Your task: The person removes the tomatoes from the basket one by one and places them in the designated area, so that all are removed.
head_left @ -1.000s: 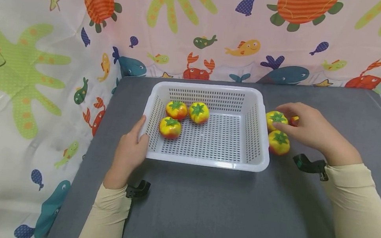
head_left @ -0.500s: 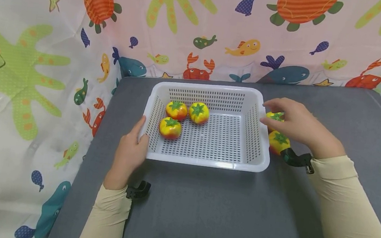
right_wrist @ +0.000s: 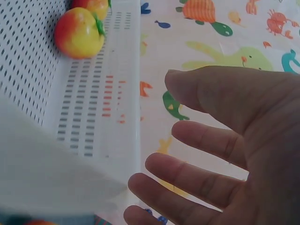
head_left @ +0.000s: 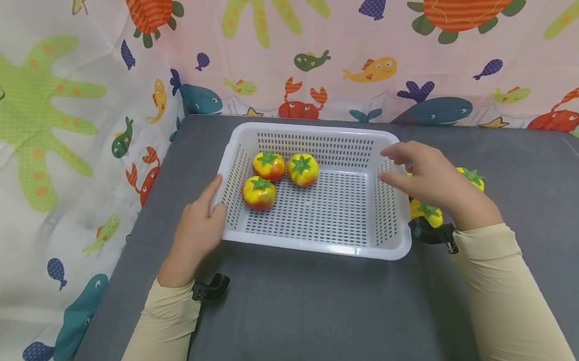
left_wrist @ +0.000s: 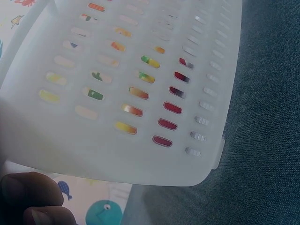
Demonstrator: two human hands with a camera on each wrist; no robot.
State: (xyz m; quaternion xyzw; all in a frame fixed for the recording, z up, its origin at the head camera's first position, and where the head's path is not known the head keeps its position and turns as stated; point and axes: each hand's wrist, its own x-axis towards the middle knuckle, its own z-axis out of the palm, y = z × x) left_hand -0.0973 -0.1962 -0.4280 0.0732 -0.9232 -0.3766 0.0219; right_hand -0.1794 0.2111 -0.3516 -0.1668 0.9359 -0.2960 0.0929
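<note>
In the head view, a white rectangular perforated plastic basket [head_left: 314, 247] stands on a desk covered in dark grey cloth [head_left: 337, 325]. Three round red-and-yellow fruits with green star-shaped leaf tops sit in its left half: a far left fruit [head_left: 269, 168], a far middle fruit [head_left: 303, 171] and a near left fruit [head_left: 259, 195]. The left hand [head_left: 196, 235] grips the basket's left rim by the near corner, its forefinger lying along the outside. The right hand [head_left: 433, 174] is over the basket's right end, thumb and fingers parted and holding nothing. Outside the basket on the right, a near right fruit [head_left: 430, 214] lies close to the basket wall, and a far right fruit [head_left: 472, 177] shows beyond the wrist; a sliver of yellow peeks from behind the right hand. Both arms wear cream sleeves [head_left: 527, 324] and black wrist straps. A white curtain printed with sea animals [head_left: 343, 6] hangs along the far and left sides.

In the left wrist view, two fingertips show at the basket's edge, and red and yellow patches show through the slots.

In the right wrist view, the thumb and fingers are spread and loosely bent, well apart from two fruits inside the basket, with a blurred white rim crossing close to the lens.
</note>
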